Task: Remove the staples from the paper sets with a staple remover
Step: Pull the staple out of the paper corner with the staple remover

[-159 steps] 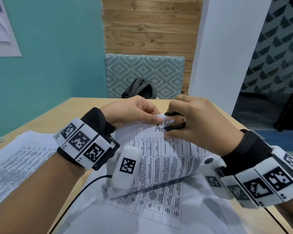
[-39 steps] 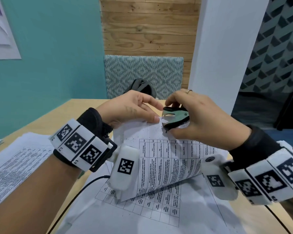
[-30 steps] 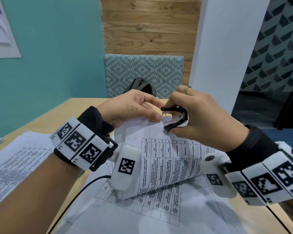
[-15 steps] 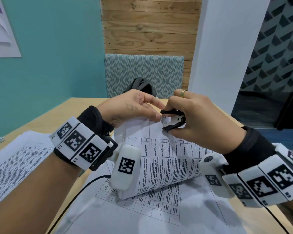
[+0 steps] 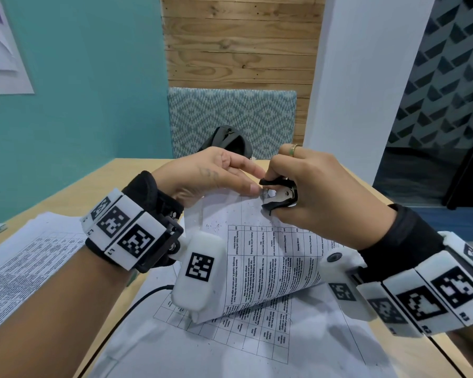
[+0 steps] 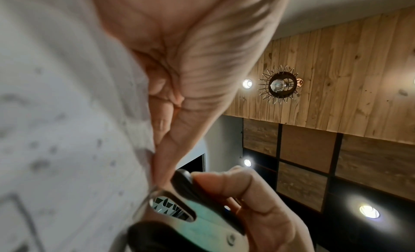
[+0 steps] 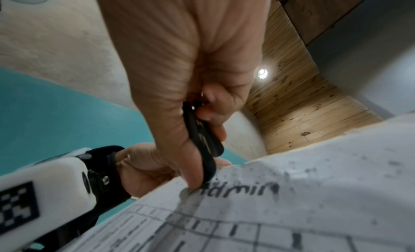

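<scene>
A stapled paper set (image 5: 271, 257) printed with a table is lifted off the wooden table, its top corner raised. My left hand (image 5: 219, 175) pinches that corner between thumb and fingers. My right hand (image 5: 311, 192) grips a black staple remover (image 5: 280, 196) with metal claws, thumb below and fingers on top, its claws at the paper's corner right beside my left fingertips. The left wrist view shows the staple remover (image 6: 179, 220) claws against the paper edge (image 6: 67, 131). In the right wrist view the staple remover (image 7: 202, 140) sits above the paper set (image 7: 292, 193). The staple itself is hidden.
Loose printed sheets (image 5: 230, 345) lie under the raised set, and another stack of papers (image 5: 19, 266) lies at the left. A black cable (image 5: 126, 317) runs across the wooden table (image 5: 137, 173). A patterned chair (image 5: 230, 118) with a black bag (image 5: 227, 140) stands behind the table.
My right hand turned the staple remover and brought its claws back down onto the paper's corner, squeezing it closer. My left hand kept pinching the corner.
</scene>
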Demonstrator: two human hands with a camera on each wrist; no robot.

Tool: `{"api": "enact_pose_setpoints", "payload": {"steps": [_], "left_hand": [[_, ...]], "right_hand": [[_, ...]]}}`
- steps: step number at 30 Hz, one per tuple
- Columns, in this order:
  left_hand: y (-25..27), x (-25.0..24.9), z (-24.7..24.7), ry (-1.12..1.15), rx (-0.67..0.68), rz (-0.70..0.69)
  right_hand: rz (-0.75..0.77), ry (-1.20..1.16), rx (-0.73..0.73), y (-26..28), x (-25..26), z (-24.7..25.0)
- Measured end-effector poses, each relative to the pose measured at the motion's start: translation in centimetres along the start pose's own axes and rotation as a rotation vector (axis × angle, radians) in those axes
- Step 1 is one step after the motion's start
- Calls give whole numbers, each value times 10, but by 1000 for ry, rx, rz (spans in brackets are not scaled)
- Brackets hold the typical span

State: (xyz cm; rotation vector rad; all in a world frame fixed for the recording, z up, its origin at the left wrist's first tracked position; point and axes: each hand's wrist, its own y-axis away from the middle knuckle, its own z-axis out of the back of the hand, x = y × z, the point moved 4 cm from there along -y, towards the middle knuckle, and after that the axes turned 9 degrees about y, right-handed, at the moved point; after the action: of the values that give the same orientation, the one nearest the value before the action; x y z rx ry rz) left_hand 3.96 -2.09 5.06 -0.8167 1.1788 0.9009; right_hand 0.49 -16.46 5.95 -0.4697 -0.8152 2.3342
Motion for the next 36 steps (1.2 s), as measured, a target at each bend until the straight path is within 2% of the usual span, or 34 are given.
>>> {"api": "enact_pose_setpoints", "payload": {"steps": [9,17,23,29,36], "left_hand": [[-2,2,0,96,23,0],[-3,3,0,72,33,-17],[-2,3,-2,67,67,-21],[-4,4,0,127,74,-52],[-7,10,2,219,100,-15]], "right_hand": [[41,24,-37,0,2,-2],[100,73,-105,2,10,2],[76,82,-77,2,5,0],[-30,-154,-103,0,-6,7],[-161,-459,-84,0,-21,3]]}}
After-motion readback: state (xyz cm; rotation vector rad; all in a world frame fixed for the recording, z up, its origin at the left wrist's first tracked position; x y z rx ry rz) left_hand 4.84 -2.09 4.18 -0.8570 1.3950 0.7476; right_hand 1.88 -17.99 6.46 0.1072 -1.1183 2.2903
